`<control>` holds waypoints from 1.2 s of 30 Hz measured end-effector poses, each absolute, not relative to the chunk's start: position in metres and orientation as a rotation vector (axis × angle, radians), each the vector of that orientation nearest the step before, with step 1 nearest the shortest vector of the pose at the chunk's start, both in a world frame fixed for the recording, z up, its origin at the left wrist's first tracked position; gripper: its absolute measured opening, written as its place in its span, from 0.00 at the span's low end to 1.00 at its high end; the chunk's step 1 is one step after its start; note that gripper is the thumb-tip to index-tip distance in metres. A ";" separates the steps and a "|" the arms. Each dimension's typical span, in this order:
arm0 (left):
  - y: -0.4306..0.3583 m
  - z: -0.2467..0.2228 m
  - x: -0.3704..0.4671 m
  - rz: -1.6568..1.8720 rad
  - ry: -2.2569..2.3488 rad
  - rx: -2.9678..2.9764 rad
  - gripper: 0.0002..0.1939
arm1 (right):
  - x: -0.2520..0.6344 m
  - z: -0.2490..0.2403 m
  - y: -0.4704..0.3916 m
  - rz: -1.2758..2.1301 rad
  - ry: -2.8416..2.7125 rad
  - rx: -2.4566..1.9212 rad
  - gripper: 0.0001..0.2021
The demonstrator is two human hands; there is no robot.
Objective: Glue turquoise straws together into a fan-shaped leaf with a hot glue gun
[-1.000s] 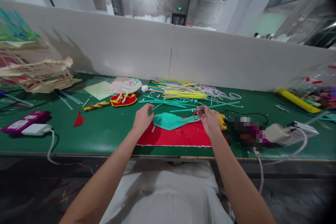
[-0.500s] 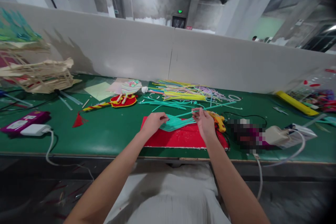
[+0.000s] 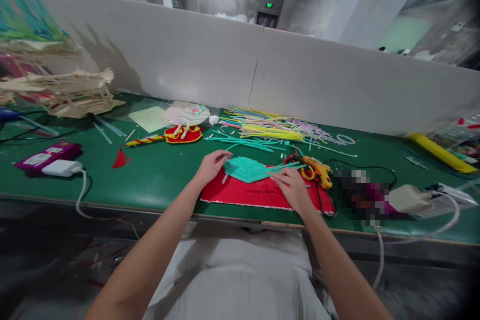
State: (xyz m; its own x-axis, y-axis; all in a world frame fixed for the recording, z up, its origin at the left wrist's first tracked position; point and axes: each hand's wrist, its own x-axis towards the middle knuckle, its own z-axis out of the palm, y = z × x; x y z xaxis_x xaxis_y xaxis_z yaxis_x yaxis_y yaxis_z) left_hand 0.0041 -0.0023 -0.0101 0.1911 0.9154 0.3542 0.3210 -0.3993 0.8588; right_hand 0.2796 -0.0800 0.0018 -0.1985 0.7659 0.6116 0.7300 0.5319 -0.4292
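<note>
- As I watch remotely, teal strip piece (image 3: 245, 170) is my clock centre, lying over red board (image 3: 258, 200).
- Left hand (image 3: 212, 167) at its 9 o'clock, fingertips at the edge; can't tell if pinching.
- Right hand (image 3: 291, 185) at its 4 o'clock, fingertips on that end; can't tell whether they're clenched.
- Yellow glue gun (image 3: 318, 169) at 3 o'clock, near right hand.
- Loose strips (image 3: 272, 131) pile at 1 o'clock.
</note>
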 end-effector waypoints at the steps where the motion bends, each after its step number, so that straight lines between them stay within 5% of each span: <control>1: -0.003 -0.011 0.004 1.182 1.174 1.864 0.11 | 0.274 -0.001 -0.082 0.070 -1.970 -1.226 0.14; 21: -0.010 -0.012 -0.005 1.153 1.254 1.952 0.08 | 0.252 -0.019 -0.098 0.118 -1.913 -1.278 0.09; 36: -0.018 -0.012 -0.018 0.792 0.967 2.265 0.09 | 0.265 -0.025 -0.101 0.097 -1.975 -1.383 0.10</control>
